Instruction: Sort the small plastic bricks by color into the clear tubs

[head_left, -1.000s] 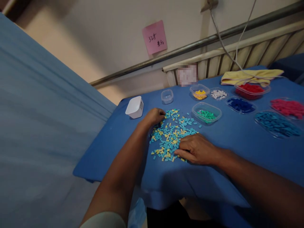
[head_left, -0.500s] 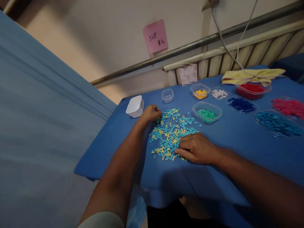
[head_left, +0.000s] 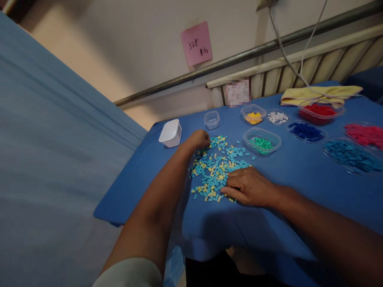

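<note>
Small light-blue and yellow plastic pieces (head_left: 212, 171) lie spread in a loose pile on a blue cloth (head_left: 140, 175). At the pile's far left edge is my left hand (head_left: 200, 139), its fingers curled together and pointing down; what they hold, if anything, is hidden. My right hand (head_left: 249, 186) rests at the near right side of the pile, fingers bent and pressed together against the pieces. Whether a piece is pinched in it I cannot make out. A white tub (head_left: 171, 133) and a small clear container (head_left: 212, 120) stand beyond my left hand.
On the right are clear containers with green pieces (head_left: 261, 145), yellow pieces (head_left: 253, 118), white pieces (head_left: 278, 118), dark blue pieces (head_left: 306, 131), red pieces (head_left: 320, 113), pink pieces (head_left: 364, 134) and teal pieces (head_left: 353, 156). A yellow cloth (head_left: 317, 94) lies behind. A blue curtain (head_left: 60, 151) hangs at left.
My left hand has shifted slightly to the right along the far edge of the pile. My right hand stays almost in place.
</note>
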The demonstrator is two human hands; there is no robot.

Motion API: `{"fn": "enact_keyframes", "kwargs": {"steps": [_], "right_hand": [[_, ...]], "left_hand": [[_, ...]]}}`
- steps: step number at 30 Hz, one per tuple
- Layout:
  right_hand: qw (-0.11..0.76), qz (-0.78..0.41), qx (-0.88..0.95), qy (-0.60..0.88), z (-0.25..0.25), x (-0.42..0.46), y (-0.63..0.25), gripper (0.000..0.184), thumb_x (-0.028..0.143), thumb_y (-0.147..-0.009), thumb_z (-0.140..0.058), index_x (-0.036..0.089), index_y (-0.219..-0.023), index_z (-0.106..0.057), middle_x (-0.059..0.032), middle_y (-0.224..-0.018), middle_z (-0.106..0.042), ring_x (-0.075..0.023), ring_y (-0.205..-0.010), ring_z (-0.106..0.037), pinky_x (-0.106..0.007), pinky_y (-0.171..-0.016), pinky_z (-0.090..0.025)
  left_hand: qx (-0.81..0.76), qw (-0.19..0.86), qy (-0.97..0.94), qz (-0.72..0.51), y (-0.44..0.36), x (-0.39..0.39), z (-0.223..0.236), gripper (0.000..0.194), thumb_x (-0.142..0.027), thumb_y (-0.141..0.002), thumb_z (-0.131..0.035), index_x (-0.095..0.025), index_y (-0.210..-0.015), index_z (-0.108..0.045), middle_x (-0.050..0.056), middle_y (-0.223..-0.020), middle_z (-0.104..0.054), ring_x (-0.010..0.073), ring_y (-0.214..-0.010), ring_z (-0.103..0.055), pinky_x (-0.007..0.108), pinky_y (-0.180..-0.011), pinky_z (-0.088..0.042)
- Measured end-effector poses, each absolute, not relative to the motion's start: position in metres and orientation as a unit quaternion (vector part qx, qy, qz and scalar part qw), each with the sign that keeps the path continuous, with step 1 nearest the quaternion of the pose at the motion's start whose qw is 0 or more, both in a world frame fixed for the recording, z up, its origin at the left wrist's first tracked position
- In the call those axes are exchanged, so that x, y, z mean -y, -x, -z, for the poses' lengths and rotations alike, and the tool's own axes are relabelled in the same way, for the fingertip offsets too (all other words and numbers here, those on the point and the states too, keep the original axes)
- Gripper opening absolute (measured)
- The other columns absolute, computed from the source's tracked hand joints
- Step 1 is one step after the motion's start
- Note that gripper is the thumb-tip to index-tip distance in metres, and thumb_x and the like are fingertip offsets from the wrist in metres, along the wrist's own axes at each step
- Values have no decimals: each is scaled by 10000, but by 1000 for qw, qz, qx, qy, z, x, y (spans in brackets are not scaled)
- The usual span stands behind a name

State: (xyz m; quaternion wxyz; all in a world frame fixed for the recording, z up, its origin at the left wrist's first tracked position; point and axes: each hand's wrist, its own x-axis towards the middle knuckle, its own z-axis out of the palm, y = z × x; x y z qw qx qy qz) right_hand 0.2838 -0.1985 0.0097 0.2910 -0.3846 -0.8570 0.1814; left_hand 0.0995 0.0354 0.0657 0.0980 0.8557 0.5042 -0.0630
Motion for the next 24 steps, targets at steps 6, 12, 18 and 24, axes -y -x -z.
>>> {"fn": "enact_keyframes", "kwargs": {"steps": [6, 12, 18, 24], "right_hand": [[291, -190, 859, 376, -11, 199, -285, 486, 466, -1136, -533, 194, -760, -677, -11, -733, -655, -137, -677, -530, -338, -662, -257], [291, -181, 859, 380, -10, 199, -285, 485, 472, -1133, -547, 187, -761, -671, -16, -739, -665, -136, -673, -523, -340, -662, -243], [283, -176, 860, 387, -10, 199, -284, 492, 471, -1134, -548, 182, -756, -673, -13, -729, -656, -133, -672, -515, -346, -656, -216], [281, -183, 859, 387, -10, 199, -285, 499, 482, -1138, -536, 186, -763, -678, -16, -741, -675, -135, -666, -523, -340, -655, -231]], "left_hand": [[-508, 97, -851, 86, -108, -40, -63, 294, -114, -705, -756, -194, -968, -858, 72, -957, -832, 228, -884, -742, 269, -783, -542], [-536, 143, -831, 25, -71, -45, -79, 316, -162, -768, -701, -165, -1032, -876, 53, -968, -841, 201, -866, -746, 257, -784, -548], [-470, 123, -869, 89, -56, -39, -82, 351, -162, -800, -674, -184, -1087, -875, 48, -1011, -848, 189, -871, -743, 241, -785, -540], [-449, 110, -876, 139, -61, -41, -79, 383, -129, -771, -722, -248, -1097, -884, 41, -1067, -854, 199, -903, -750, 237, -801, -525]]}}
